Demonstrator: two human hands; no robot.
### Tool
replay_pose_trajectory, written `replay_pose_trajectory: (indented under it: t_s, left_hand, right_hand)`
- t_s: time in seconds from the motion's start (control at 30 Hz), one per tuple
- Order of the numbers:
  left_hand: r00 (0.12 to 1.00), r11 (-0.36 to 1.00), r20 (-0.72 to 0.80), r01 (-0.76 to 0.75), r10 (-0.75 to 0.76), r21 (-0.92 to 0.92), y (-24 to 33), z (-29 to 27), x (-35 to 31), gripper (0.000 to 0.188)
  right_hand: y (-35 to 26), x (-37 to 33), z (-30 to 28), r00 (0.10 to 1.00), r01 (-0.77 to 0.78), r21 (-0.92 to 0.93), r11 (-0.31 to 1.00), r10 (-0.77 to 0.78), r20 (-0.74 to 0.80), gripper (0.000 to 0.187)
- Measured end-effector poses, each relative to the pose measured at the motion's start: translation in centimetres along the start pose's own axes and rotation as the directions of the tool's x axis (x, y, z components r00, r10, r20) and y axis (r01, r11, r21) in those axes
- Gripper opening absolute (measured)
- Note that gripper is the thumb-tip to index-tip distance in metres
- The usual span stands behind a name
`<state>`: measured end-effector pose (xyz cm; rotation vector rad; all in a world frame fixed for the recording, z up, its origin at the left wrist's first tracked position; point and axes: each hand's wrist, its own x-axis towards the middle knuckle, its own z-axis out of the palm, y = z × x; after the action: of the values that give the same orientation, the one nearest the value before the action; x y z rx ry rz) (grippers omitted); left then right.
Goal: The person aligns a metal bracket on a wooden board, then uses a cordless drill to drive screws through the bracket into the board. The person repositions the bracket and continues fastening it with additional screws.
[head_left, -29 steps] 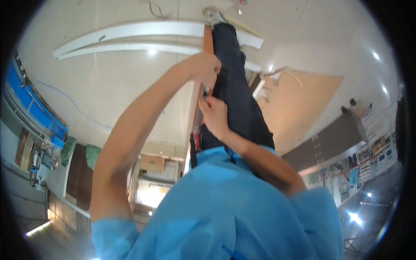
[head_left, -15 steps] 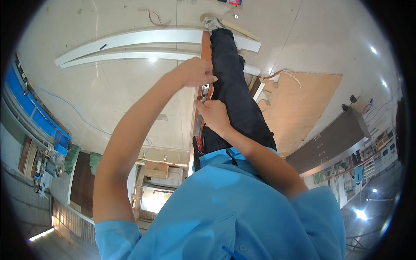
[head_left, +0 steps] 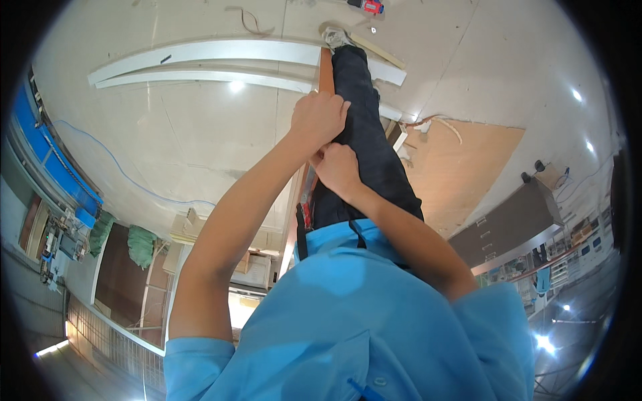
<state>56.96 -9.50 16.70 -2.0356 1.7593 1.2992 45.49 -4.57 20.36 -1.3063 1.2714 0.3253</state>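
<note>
A long, narrow reddish-brown board (head_left: 326,70) runs from near my shoe toward my waist, along the left side of my leg in dark trousers (head_left: 358,100). My left hand (head_left: 319,119) is closed over the board, knuckles up; its fingertips are mostly hidden. Just nearer to me, my right hand (head_left: 339,172) has its fingers curled and pinched at the board's edge, almost touching the left wrist. Whatever either hand grips is hidden beneath them. Beside my waist, a red part (head_left: 307,212) shows on the board, too small to name.
Long white strips (head_left: 214,51) lie across the floor beyond the board. A red and black power tool (head_left: 370,6) lies at the far edge. To the right are a tan sheet (head_left: 468,167) and a dark drawer cabinet (head_left: 505,210). A blue hose (head_left: 127,167) crosses the floor at left.
My left hand has moved right and nearer, now covering the metal fitting that showed in the board. My right hand's fingers have drawn in, closer to the left. The view has shifted slightly.
</note>
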Motion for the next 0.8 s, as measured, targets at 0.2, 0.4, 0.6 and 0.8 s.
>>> replay_pose_trajectory:
  t_s: [0.2, 0.4, 0.6, 0.8]
  left_hand:
    - [0.998, 0.998, 0.034, 0.045, -0.044, -0.033, 0.6, 0.4, 0.6, 0.039]
    - [0.995, 0.995, 0.061, 0.076, -0.073, -0.059, 0.2, 0.7, 0.8, 0.032]
    - [0.997, 0.997, 0.067, 0.043, -0.039, -0.068, 0.1, 0.9, 1.0, 0.027]
    - [0.996, 0.997, 0.075, 0.052, -0.047, -0.057, 0.0, 1.2, 1.1, 0.019]
  right_hand:
    - [0.2, -0.1, -0.5, 0.999, -0.051, 0.177, 0.983, 0.051, 0.004, 0.034]
    - [0.3, 0.0, -0.4, 0.995, -0.096, 0.186, 0.978, 0.091, 0.035, 0.034]
    - [0.5, -0.4, 0.1, 0.995, -0.09, 0.183, 0.979, 0.095, -0.014, 0.034]
    - [1.1, -0.2, 0.5, 0.997, -0.053, 0.214, 0.975, 0.063, -0.042, 0.037]
